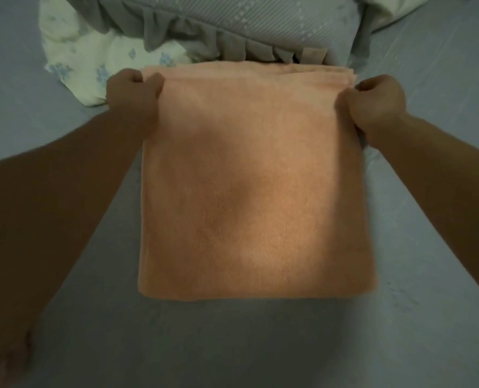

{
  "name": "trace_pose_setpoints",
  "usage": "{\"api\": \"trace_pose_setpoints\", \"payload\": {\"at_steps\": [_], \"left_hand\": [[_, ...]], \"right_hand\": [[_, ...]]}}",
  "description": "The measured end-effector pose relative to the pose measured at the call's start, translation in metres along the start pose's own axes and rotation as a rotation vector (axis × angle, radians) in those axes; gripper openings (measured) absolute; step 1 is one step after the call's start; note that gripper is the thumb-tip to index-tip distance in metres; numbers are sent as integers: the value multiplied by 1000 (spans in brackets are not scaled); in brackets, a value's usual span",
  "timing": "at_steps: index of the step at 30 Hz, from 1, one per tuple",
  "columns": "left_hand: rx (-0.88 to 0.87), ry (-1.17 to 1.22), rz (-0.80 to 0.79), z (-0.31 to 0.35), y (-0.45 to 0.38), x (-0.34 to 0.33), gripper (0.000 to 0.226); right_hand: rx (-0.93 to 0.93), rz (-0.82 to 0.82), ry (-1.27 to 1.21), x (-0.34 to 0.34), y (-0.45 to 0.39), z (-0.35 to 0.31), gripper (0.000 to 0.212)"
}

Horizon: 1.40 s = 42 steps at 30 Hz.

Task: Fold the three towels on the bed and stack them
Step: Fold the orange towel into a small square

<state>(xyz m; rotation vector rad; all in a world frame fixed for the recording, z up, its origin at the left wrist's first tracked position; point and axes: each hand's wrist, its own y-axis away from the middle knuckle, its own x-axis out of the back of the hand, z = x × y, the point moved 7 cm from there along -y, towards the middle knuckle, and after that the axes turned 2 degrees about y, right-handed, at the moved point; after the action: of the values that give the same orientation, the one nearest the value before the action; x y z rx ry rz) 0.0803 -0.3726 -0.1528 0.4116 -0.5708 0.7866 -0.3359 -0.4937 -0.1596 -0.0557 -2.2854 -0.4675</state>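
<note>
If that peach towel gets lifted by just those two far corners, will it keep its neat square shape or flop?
The peach towel would probably flop: it is soft pile cloth, lying in loose layers visible at its far edge. The left hand and right hand grip only the corners, so the middle would likely sag. It seems unlikely to slip, given its fuzzy surface.

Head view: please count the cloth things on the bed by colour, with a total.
Orange towel: 1
Grey pillow: 1
White flowered cloth: 1
Total: 3
</note>
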Motion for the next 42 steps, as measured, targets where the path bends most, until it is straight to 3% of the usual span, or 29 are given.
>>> {"api": "trace_pose_setpoints", "payload": {"at_steps": [4, 7, 13, 17, 22, 26, 31, 34, 36, 39, 42], "left_hand": [[126, 68, -12, -17, 11, 13, 45], [225, 55, -139, -42, 41, 23, 41], [265, 61, -313, -95, 160, 54, 51], [451, 187, -403, -138, 254, 71, 24], [646, 344, -314, -174, 319, 85, 22], [686, 314, -289, -194, 378, 102, 19], [769, 140, -324, -231, 477, 132, 14], [743, -54, -417, -244, 509, 146, 19], [676, -159, -413, -238, 499, 151, 23], [557, -208, -276, -210, 446, 153, 21], [378, -235, -240, -165, 369, 132, 17]], "right_hand": [[32, 29, -52, 2, 35, 22, 36], [3, 34, -52, 11, 78, 55, 24], [-220, -93, -126, 22, 179, 138, 23], [-238, -233, -97, 30, 247, 173, 20], [-278, -301, -96, 32, 278, 194, 25], [-300, -343, -61, 44, 312, 227, 25], [-378, -504, 176, 64, 383, 294, 24], [-395, -639, 351, 71, 406, 314, 18], [-377, -637, 407, 78, 399, 305, 17], [-291, -442, 298, 87, 352, 261, 14], [-89, -313, 230, 75, 286, 199, 13]]}}
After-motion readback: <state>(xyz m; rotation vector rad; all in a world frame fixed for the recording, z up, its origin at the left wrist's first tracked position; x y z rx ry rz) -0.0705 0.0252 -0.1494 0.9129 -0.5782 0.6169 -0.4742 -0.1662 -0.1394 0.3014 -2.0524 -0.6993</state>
